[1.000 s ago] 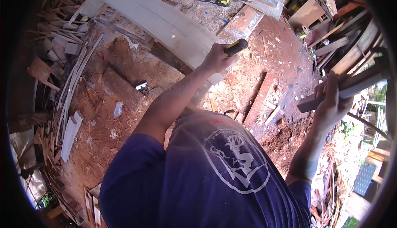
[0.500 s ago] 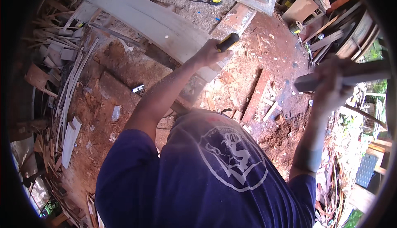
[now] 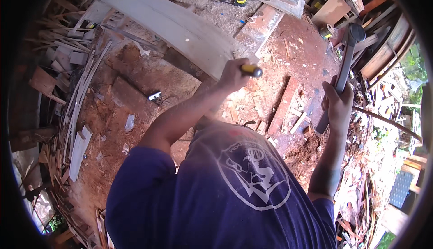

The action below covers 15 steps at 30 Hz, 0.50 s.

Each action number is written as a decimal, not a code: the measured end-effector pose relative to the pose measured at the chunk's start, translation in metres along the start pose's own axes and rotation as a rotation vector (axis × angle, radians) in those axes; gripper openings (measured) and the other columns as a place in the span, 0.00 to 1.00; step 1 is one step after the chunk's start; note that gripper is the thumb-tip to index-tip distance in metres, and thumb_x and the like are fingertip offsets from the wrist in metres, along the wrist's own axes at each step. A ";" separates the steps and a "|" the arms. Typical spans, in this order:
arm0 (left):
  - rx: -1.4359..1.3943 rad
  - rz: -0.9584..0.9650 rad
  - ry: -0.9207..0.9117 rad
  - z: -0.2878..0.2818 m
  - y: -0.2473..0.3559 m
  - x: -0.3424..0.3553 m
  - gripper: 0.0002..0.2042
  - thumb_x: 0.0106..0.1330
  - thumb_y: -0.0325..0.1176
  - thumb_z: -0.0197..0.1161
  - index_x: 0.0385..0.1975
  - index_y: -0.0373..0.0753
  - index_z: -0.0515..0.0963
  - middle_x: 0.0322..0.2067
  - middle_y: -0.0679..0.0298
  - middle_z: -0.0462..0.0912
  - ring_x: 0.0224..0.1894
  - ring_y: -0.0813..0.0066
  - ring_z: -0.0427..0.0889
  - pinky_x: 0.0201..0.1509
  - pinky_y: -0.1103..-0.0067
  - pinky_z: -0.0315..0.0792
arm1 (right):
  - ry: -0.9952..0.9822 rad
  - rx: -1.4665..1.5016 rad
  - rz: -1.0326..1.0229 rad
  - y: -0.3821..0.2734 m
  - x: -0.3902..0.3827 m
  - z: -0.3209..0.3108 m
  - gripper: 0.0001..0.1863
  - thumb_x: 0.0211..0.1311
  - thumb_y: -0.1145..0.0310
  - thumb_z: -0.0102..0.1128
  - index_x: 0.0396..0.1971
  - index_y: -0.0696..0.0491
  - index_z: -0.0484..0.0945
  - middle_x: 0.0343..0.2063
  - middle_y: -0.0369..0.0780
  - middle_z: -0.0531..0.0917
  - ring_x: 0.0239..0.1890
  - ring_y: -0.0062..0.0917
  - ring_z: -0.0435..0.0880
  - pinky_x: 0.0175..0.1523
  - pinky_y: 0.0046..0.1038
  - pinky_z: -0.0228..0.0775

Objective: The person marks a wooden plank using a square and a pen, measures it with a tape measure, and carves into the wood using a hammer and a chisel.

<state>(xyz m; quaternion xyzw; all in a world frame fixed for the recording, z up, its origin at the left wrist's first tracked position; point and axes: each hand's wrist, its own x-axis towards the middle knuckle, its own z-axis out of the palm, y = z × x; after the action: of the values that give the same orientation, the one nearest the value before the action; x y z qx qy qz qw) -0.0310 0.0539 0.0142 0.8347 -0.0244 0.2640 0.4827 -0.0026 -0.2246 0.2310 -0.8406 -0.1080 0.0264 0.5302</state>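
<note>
My left hand is closed around the yellow-and-black handle of a chisel, whose butt points right. The chisel's blade is hidden behind the fist. Beneath that hand lies the near end of a long pale plank, stretching away to the far left. On the right, my right hand grips a long dark hammer by its handle. The hammer's rounded head is up and away from me, apart from the chisel. The handle's squared end sticks out below the fist.
A tape measure rests beyond the plank. A reddish board lies on the dirt floor between my hands. Thin wood strips are heaped at the left. Scrap boards and a small can stand at the far right.
The hammer has swung from nearly level at the right to upright, and my right hand has come lower. My left hand has lowered a little, tilting the chisel handle toward me.
</note>
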 end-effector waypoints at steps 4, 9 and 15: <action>-0.128 -0.066 -0.219 -0.038 -0.014 0.013 0.17 0.67 0.40 0.68 0.19 0.40 0.74 0.15 0.67 0.75 0.17 0.75 0.73 0.23 0.73 0.66 | 0.005 0.083 0.058 0.012 -0.002 0.004 0.07 0.63 0.73 0.64 0.30 0.52 0.73 0.14 0.29 0.71 0.11 0.11 0.66 0.17 0.19 0.55; -0.055 -0.514 -0.249 -0.014 -0.039 0.092 0.23 0.58 0.50 0.73 0.19 0.34 0.78 0.20 0.62 0.81 0.20 0.73 0.79 0.26 0.70 0.70 | -0.039 0.184 0.079 0.004 0.009 0.022 0.07 0.63 0.74 0.63 0.30 0.52 0.73 0.14 0.29 0.71 0.12 0.10 0.64 0.16 0.19 0.52; -0.119 -0.281 -0.401 -0.037 -0.009 0.042 0.18 0.61 0.46 0.71 0.24 0.35 0.80 0.22 0.62 0.81 0.27 0.70 0.81 0.35 0.71 0.75 | 0.002 0.215 0.150 0.032 -0.002 0.016 0.08 0.63 0.74 0.64 0.29 0.51 0.72 0.14 0.29 0.71 0.12 0.10 0.65 0.17 0.19 0.52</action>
<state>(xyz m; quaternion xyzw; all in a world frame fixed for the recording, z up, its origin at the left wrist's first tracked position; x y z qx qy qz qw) -0.0077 0.0982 0.0414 0.8357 -0.0187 0.0215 0.5484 -0.0024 -0.2240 0.1954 -0.7848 -0.0409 0.0768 0.6136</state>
